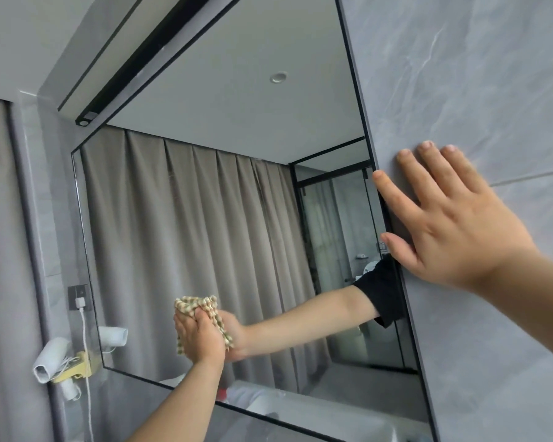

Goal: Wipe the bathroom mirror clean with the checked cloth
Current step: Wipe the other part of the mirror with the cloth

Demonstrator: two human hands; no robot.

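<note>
Head view is showing us wiping: our left hand [201, 336] is pressing the checked cloth [198, 309] against the mirror [205, 218] near its lower edge, left of centre, fingers closed around the bunched fabric. Our right hand [454, 231] is resting open and flat on the grey wall [460, 74] beside the mirror's right edge. Next, we judge, we are needing broad strokes toward the upper glass.

Bunched checked cloth [201, 311] (beige-white) against mirror [205, 218]

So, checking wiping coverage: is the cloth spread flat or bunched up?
Bunched up. The checked cloth is crumpled in the left hand, pressed to the mirror.
</note>
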